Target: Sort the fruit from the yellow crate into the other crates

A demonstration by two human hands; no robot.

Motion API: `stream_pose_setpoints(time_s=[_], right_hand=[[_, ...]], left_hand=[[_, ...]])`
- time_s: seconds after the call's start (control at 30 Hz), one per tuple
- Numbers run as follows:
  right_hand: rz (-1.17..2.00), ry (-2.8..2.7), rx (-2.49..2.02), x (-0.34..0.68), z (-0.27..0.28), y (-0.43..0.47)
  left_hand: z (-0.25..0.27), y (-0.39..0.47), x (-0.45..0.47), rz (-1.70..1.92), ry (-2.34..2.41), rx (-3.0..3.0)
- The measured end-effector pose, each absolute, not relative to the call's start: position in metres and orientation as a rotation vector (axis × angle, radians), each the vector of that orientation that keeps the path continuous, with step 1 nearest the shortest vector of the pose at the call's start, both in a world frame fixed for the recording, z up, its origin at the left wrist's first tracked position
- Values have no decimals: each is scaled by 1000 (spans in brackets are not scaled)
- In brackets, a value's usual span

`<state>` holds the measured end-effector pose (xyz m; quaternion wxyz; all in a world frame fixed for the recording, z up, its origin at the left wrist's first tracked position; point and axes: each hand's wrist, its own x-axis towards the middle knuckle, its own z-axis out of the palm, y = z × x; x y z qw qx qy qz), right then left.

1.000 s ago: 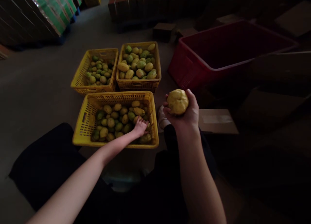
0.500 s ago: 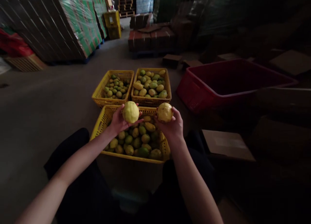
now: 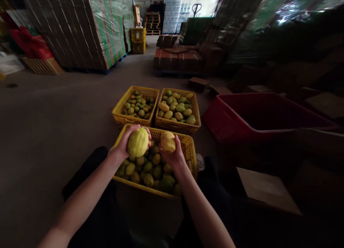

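Since the earlier frame both hands have dropped lower and drawn closer together over the near crate (image 3: 188, 147), and the view has tipped up to show more of the warehouse. Left hand (image 3: 125, 144), palm turned inward with fingers curled, is clamped round a large fruit (image 3: 138, 142): oval, yellow-green, with a dimpled rind. Right hand (image 3: 173, 155), palm up and forearm rising from the lower centre of the frame, is clamped on a small fruit (image 3: 168, 141), yellower and rather knobbly. The two fruits sit side by side just below the frame's centre, near but not touching, above the far edge of the near crate. That crate is yellow plastic with latticed walls and holds a heap of rounded green and yellow fruit (image 3: 150, 167). Beyond it, at centre frame, stand a left crate (image 3: 119, 115) and a right crate (image 3: 197, 122) of the same yellow lattice, set side by side, the left one holding smaller, greener fruit. A red tub (image 3: 215, 119), smooth-rimmed and deep, lies at centre right, its inside too dark to read. A flat cardboard sheet (image 3: 266, 190) lies at lower right. Shrink-wrapped stacked cartons (image 3: 80, 29) fill the upper left. Dark trousers (image 3: 88, 176) frame the near crate on both sides.
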<state>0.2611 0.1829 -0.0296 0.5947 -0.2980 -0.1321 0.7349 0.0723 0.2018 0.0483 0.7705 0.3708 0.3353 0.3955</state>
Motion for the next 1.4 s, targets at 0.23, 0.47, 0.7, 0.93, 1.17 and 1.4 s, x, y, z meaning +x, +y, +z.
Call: stream_pose_setpoints(time_s=[0.23,0.47,0.7,0.93,1.17,1.4], right_hand=[[1539,-475,-677,251,-35,180],[1568,-444,-703,248,-30,175],[1622,-472,-712,265,-28,173],[1379,-728,-722,259,-11,160],[858,-762,-1123,244,-23,153],[797,-735,-1125,242,-26,151]], left_hand=[[56,186,71,855,590,853],[42,198,84,918,744,468],[16,205,96,1023,811,415],[16,195,104,1303,723,1010],[10,175,111,1325,750,1480],[7,184,111,1242,774,1350]])
